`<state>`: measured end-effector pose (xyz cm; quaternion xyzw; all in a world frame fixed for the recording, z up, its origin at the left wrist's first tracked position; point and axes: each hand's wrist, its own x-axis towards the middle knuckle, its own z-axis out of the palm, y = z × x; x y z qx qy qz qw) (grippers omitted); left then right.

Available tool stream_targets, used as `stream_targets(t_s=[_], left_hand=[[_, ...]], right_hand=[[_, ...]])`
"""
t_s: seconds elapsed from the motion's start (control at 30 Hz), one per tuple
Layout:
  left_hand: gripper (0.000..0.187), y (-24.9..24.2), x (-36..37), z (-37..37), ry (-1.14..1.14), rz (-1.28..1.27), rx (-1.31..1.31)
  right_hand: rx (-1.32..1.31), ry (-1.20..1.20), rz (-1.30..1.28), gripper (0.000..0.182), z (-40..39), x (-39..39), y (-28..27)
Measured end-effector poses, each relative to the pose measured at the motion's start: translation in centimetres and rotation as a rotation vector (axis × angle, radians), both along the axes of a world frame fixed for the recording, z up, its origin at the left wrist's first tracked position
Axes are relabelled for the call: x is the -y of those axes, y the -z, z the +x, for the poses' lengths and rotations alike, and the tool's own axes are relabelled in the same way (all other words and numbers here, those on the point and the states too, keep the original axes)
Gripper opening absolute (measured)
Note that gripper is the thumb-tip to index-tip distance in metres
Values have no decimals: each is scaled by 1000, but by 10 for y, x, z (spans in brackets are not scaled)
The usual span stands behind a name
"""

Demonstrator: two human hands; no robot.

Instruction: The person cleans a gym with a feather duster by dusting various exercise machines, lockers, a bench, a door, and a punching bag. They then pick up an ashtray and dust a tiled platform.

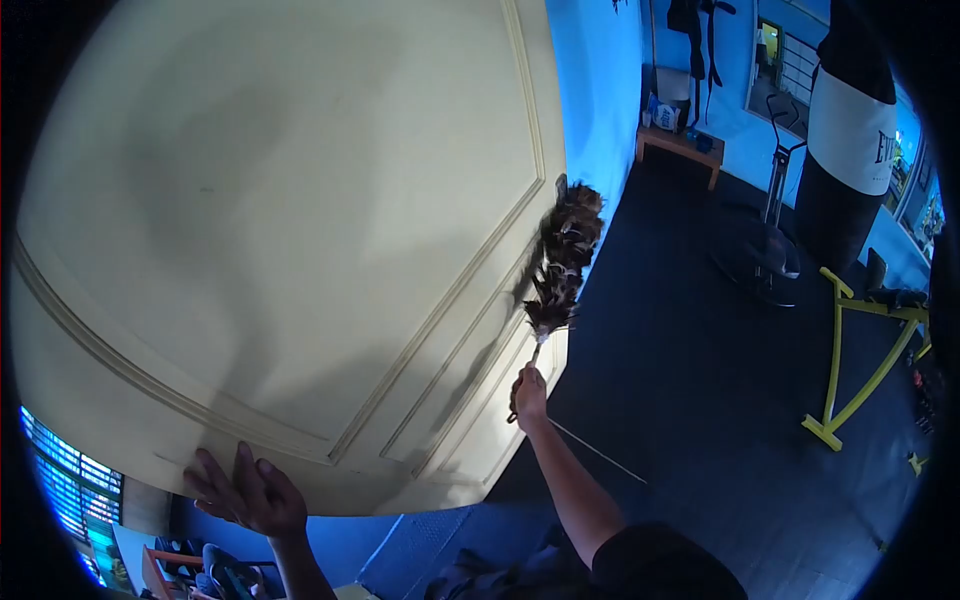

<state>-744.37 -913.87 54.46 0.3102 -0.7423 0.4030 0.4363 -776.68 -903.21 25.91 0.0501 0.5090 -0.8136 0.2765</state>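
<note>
My right hand (530, 394) is closed around the handle of a feather duster (566, 255), its arm stretched forward. The duster's dark brown feathers point upward and overlap the edge of a cream panelled door (300, 220), near a small dark fitting there. At lower left, my left hand (252, 492) has its fingers spread, with the fingertips right at the lower part of the door in this view. Shadows fall across the door's surface.
On the right hangs a black-and-white punching bag (850, 135). Beyond the door are a small wooden table (680, 142), an exercise machine (770, 230) and a yellow metal frame (832, 360) on the dark floor (660, 350). A blue wall (600, 100) stands behind the door.
</note>
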Motion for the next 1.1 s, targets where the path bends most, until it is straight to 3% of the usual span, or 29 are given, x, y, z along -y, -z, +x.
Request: stream_targets(t_s=[0.07,0.17,0.2,0.27,0.3,0.37,0.43,0.47,0.53,0.57,0.63,0.7,0.77,0.9,0.97,1.1], left_hand=[[30,1,1,0,4,-4,-12],[29,3,2,1,25,17,-29],[29,1,2,1,19,15,-20],[28,1,1,2,42,13,-6],[28,1,1,3,32,21,8],[27,1,3,3,70,13,14],[25,1,4,5,87,24,27],[25,1,5,6,110,32,34],[24,3,5,5,113,31,57],[23,6,4,6,114,35,77],[24,17,-1,9,131,68,123],[25,32,-4,14,158,105,173],[29,56,-8,21,181,211,296],[42,113,-14,46,329,335,554],[52,145,-18,65,384,588,653],[62,195,-22,101,408,831,871]], right_hand=[[41,-3,-7,40,20,6,25],[-115,-46,331,40,78,14,112],[-108,-53,328,40,95,16,122],[-151,-53,605,40,132,18,141],[-163,-56,489,38,154,21,151],[-265,-106,331,36,200,9,111],[-28,-190,52,36,249,1,72],[-19,-189,48,36,269,-1,79],[-264,-322,155,39,312,-7,95],[-256,-314,151,39,333,-6,108],[-268,-196,526,36,375,4,142],[-81,-222,419,35,410,8,131],[294,-317,32,33,427,-8,46],[51,-360,-90,33,490,2,41],[-65,-323,348,34,519,18,90],[47,-222,664,38,542,40,180]])
